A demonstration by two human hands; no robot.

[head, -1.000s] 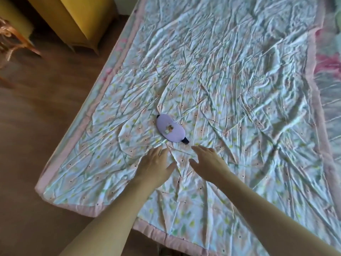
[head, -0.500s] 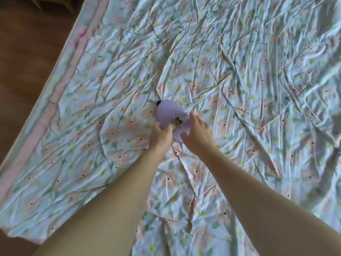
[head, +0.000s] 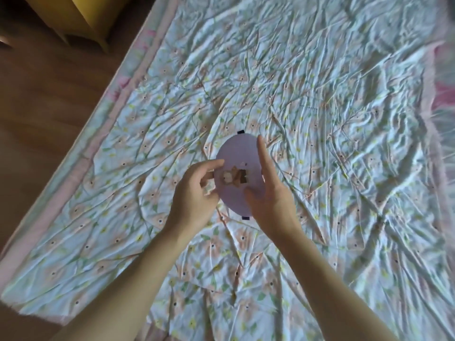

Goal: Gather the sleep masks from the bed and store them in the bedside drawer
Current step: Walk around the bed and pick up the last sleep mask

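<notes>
A lilac sleep mask (head: 240, 156) with a small brown cartoon print and dark strap ends is held up above the bed, long axis running away from me. My left hand (head: 194, 198) pinches its left edge between thumb and fingers. My right hand (head: 268, 193) holds its right side, thumb across the front and forefinger stretched up along the edge. The lower right part of the mask is hidden behind my right hand. No drawer is in view.
The bed carries a wrinkled floral sheet (head: 320, 119) with a pink border (head: 81, 166) along its left edge. Brown wooden floor (head: 44, 107) lies to the left. A yellow piece of furniture (head: 81, 18) stands at the top left.
Both hands reached the mask lying on the sheet, took hold of it, and have lifted it off the bed and turned it lengthwise. The camera has pulled back.
</notes>
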